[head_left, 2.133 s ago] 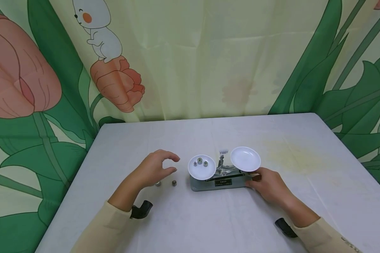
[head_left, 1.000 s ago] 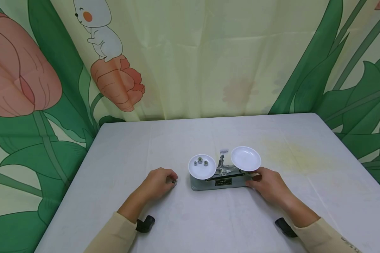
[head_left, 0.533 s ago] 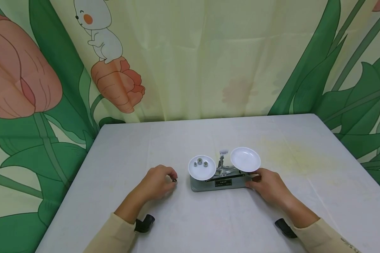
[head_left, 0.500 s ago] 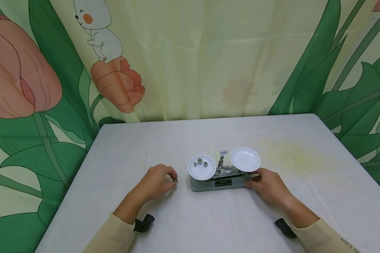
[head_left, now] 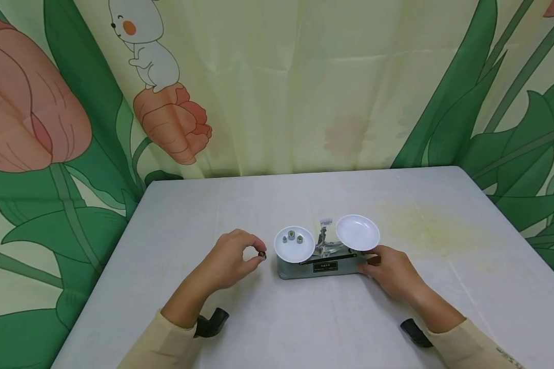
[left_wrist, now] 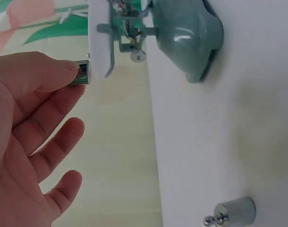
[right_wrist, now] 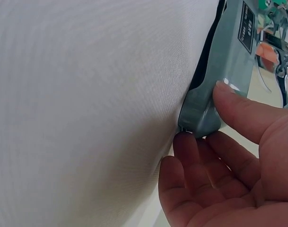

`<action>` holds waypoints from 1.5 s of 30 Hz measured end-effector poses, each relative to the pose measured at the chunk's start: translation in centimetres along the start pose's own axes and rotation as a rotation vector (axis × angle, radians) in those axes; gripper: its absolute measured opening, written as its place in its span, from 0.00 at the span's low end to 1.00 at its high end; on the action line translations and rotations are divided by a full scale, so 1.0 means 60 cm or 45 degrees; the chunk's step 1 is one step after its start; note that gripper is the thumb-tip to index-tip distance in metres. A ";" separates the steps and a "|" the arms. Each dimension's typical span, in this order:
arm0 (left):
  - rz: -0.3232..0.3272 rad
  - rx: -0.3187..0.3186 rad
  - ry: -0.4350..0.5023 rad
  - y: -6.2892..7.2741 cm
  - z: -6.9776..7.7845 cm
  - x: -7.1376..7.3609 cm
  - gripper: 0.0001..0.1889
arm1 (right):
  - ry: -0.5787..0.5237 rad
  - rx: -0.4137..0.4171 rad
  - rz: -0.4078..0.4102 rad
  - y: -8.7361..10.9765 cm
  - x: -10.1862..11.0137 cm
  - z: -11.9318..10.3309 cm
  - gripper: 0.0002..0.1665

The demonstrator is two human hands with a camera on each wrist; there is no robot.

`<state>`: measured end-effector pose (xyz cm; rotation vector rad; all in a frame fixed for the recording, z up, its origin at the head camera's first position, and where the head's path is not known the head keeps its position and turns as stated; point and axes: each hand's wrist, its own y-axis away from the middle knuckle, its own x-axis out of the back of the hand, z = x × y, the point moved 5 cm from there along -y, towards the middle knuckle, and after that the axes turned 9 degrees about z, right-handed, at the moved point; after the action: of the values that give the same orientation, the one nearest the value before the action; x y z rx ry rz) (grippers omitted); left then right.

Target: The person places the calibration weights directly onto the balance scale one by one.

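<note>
Between thumb and index finger, my left hand (head_left: 226, 261) pinches a small metal balance weight (left_wrist: 82, 73); its other fingers are spread. The weight is just left of the white left pan (head_left: 294, 256) of a grey balance scale (head_left: 290, 271), raised over the table. Three small metal weights (head_left: 291, 234) stand on that pan. My right hand (head_left: 394, 271) holds the right end of the scale's base (right_wrist: 238, 61), thumb on the front face and fingers at the end, below the right pan (head_left: 357, 232).
A larger knobbed metal weight (left_wrist: 236, 211) stands on the white-covered table (head_left: 341, 328), a second knob showing beside its own. My left hand hides this spot from the head view. A printed curtain (head_left: 277, 92) hangs behind the table's far edge.
My left hand came down to a weight on the table, pinched it, then lifted it up and right toward the left pan. My right hand and the scale have stayed put.
</note>
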<state>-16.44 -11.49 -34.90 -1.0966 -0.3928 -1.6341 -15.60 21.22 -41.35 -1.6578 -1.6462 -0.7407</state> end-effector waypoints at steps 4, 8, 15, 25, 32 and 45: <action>0.017 -0.030 0.007 -0.009 0.010 0.001 0.06 | -0.004 0.006 0.004 0.000 0.000 0.000 0.29; 0.027 -0.041 0.022 -0.016 0.019 -0.001 0.06 | -0.010 0.017 0.002 0.000 -0.001 -0.001 0.29; 0.026 -0.011 0.048 -0.032 0.035 -0.006 0.07 | -0.012 0.008 0.000 0.000 0.000 0.000 0.28; -0.009 -0.020 0.085 -0.059 0.051 -0.030 0.06 | -0.007 0.000 -0.005 -0.001 0.000 0.001 0.28; -0.005 -0.060 0.062 -0.066 0.051 -0.045 0.06 | -0.002 0.001 -0.008 -0.001 -0.001 0.000 0.28; 0.012 -0.168 -0.082 -0.067 0.059 -0.050 0.07 | -0.002 0.011 -0.001 0.000 -0.001 -0.001 0.28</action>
<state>-18.41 -5.70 -34.41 -1.2505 -0.3243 -1.6379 -15.61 21.16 -41.35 -1.6522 -1.6491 -0.7314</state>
